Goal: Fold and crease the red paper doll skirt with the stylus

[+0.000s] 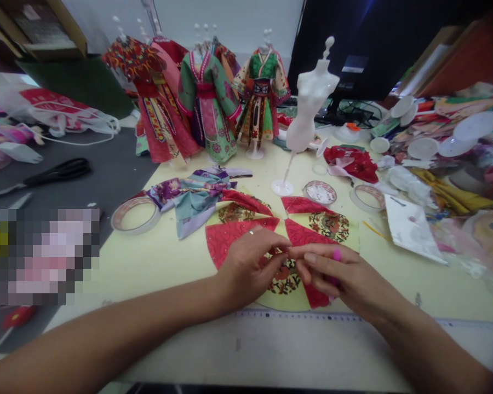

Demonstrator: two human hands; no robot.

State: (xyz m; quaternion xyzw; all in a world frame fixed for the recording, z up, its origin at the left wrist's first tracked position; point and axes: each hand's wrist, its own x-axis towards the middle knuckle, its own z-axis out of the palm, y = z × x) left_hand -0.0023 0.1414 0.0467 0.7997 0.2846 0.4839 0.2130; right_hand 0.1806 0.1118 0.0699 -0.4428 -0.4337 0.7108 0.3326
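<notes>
left hand [248, 268] and right hand [337, 276] curled nearly closed, fingertips meeting at the centre of the wedge-pieced fabric circle [326, 227]; grip cannot be confirmed.

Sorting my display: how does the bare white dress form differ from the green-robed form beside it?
The white dress form is bare; the green-robed form wears a patterned robe with a dark sash. The white one stands nearer the camera and looks taller. Both stand on round white bases.
</notes>
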